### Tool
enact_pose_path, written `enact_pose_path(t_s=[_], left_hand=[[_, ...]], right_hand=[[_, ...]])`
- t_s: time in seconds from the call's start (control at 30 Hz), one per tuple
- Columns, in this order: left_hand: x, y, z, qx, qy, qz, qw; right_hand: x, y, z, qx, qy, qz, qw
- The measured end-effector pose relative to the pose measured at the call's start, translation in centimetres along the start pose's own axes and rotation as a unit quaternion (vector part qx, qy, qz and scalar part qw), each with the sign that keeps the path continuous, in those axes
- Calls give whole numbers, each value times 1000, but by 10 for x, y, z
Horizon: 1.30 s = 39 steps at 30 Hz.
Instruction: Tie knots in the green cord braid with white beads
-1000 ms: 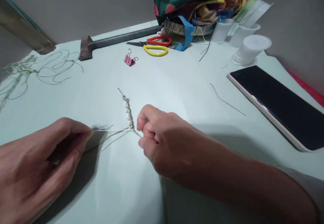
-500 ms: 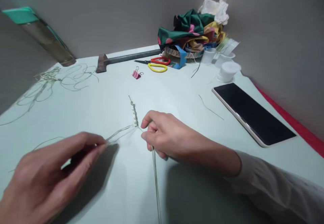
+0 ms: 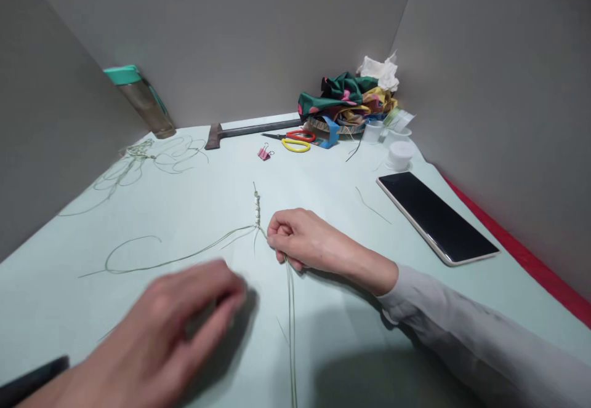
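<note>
A short knotted strip with pale beads (image 3: 257,208) lies on the table, its thin green cords spreading from the lower end. My right hand (image 3: 300,239) is just right of that end, thumb and fingers pinching green cords (image 3: 290,309) that run down towards me. Other cords (image 3: 184,259) trail left from the strip and lie loose in a curve. Nearer to me is my left hand (image 3: 189,322), blurred, with thumb and forefinger tips together. Whether a thread is between them I cannot make out.
A phone (image 3: 438,217) lies at right, beside white spools (image 3: 399,154). Scissors (image 3: 295,143), a pink binder clip (image 3: 265,152), a hammer-like tool (image 3: 253,130) and a basket of fabric (image 3: 346,103) sit at the back. Tangled cord (image 3: 143,156) and a bottle (image 3: 148,106) are at left.
My left hand has let go of the left cords and moved right, towards me. Those cords now lie on the table. My right hand keeps its pinch. The view has shifted.
</note>
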<state>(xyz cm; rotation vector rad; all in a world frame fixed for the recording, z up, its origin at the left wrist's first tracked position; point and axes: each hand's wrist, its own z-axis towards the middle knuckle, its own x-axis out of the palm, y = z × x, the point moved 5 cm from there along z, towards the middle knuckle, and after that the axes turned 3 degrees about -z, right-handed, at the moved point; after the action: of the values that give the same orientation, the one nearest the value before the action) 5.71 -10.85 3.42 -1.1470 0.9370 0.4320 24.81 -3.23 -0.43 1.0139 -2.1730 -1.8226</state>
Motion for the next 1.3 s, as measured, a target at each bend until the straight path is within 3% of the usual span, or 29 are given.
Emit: enact_pose_path(t_s=[0.1,0.2,0.27,0.43,0.6,0.7,0.83,0.93,1.13,1.3], left_hand=[[-20,20,47,-11,-46,43,998],[-15,38,82,-9,-16,36,999],[-5,41,92,-7,11,17,1000],[7,40,86,-35,24,-51,998],[4,45,78,-128,53,-166,976],[8,48,79,-202,82,-258,941],[17,53,79,-292,116,-384,868],[19,58,78,-327,113,-413,842],[20,63,80,-332,92,-428,836],[24,65,82,-328,117,-422,837]], right_hand=[[1,-2,0,-3,-1,13,1000],[1,-2,0,-4,6,29,1000],[0,-1,-2,-1,11,42,999],[-1,-2,-4,26,36,90,995],[-1,-6,-2,70,44,139,987],[-1,-8,-2,90,43,162,982],[1,-6,-6,110,52,177,977],[2,-7,-9,124,39,154,979],[2,-6,-8,83,8,24,996],[3,-6,-7,90,7,5,996]])
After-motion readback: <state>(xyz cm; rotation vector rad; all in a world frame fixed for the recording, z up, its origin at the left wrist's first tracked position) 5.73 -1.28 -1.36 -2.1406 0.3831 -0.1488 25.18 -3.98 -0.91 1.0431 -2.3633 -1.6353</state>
